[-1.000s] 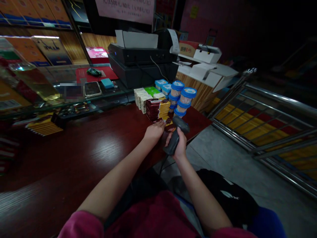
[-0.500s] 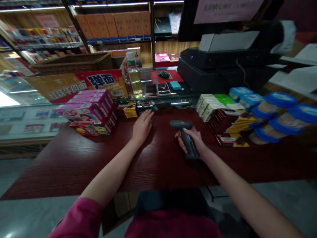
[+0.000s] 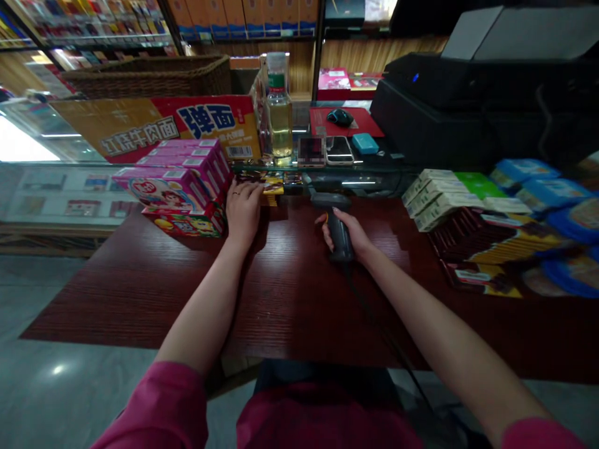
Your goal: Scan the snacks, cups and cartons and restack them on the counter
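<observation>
My right hand (image 3: 356,234) is wrapped round the grip of a dark grey barcode scanner (image 3: 340,236), its head pointing to the left and its cable hanging down over the counter. My left hand (image 3: 244,206) lies palm down with fingers stretched out over a stack of brown and yellow chocolate packets (image 3: 271,189), whose left part it hides. Whether the fingers grip a packet is hard to see. Just left of this hand stand pink boxes (image 3: 171,192) piled on red boxes (image 3: 187,223).
Chocolate bars (image 3: 482,240), small cream boxes (image 3: 437,202) and blue-lidded tubs (image 3: 575,274) crowd the right of the counter (image 3: 290,299). Behind are a bottle (image 3: 279,118), a noodle carton (image 3: 159,128), a phone (image 3: 339,150) and a mouse (image 3: 340,117).
My left hand has moved left from the bare counter onto the chocolate packets beside the pink boxes. My right hand still holds the barcode scanner, slightly farther forward; the view has shifted.
</observation>
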Tool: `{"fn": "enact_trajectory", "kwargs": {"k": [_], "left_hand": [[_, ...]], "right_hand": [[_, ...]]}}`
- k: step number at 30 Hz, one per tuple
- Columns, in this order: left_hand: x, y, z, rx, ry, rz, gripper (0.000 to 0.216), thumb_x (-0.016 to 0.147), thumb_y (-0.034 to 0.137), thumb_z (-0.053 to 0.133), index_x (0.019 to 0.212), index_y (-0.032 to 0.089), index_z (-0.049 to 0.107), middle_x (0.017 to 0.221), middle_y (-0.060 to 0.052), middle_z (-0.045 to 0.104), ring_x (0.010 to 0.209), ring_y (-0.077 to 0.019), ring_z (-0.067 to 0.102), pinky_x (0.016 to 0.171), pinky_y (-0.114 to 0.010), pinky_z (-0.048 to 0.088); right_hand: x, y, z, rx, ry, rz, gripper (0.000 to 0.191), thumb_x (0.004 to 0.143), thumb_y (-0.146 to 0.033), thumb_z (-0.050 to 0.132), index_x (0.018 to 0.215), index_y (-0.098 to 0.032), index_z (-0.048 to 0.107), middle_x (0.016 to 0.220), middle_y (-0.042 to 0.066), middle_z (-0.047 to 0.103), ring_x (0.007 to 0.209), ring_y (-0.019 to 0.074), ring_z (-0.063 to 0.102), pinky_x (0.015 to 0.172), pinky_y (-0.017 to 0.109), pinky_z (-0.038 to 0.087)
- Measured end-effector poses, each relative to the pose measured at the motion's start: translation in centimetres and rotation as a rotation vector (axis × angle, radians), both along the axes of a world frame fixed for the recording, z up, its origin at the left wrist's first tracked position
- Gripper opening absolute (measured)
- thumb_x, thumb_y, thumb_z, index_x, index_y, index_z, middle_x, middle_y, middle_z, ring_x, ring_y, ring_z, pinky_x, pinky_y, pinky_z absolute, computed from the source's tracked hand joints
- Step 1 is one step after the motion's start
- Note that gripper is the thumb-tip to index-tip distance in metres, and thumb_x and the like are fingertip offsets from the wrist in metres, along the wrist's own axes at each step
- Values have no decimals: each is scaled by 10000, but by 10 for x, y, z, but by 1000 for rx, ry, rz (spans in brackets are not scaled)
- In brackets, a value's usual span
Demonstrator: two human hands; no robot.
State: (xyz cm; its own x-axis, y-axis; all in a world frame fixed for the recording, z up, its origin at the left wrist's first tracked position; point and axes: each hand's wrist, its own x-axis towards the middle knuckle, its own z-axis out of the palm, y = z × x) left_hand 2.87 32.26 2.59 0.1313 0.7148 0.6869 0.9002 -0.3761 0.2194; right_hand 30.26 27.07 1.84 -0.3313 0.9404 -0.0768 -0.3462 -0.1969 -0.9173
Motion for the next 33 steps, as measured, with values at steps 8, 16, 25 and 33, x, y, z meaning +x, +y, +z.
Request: {"fn": "enact_trajectory", "kwargs": {"k": [8, 16, 25, 33], "left_hand": [[52, -29, -12, -251, -608, -161, 297, 949, 402, 670, 1110, 191, 805, 1035, -64, 814, 947, -227, 756, 835, -293, 572], [62, -26, -22, -519, -794, -146, 307, 848, 419, 758, 1010, 169, 832, 942, -79, 822, 838, -229, 761, 692, -265, 537], [62, -24, -23, -520, -739, -107, 286, 855, 282, 684, 1064, 142, 821, 955, -57, 823, 887, -228, 761, 699, -247, 538], [79, -50, -7, -246, -682, -262, 346, 885, 468, 707, 1078, 200, 811, 1032, -53, 819, 942, -237, 770, 855, -314, 605]], "right_hand": [[9, -14, 3, 3, 84, 122, 347, 876, -501, 662, 933, -165, 603, 682, 1, 661, 395, 103, 532, 320, 201, 406], [7, -20, 2, -51, -80, 191, 443, 815, -587, 726, 852, -158, 622, 573, 11, 652, 347, 121, 525, 296, 221, 429], [7, -20, 1, -44, -67, 163, 443, 831, -579, 720, 827, -142, 645, 559, 12, 645, 353, 124, 541, 305, 217, 432], [23, -55, 3, 44, 25, -67, 440, 838, -592, 712, 890, -160, 642, 576, -21, 642, 356, 112, 534, 326, 213, 442]]}}
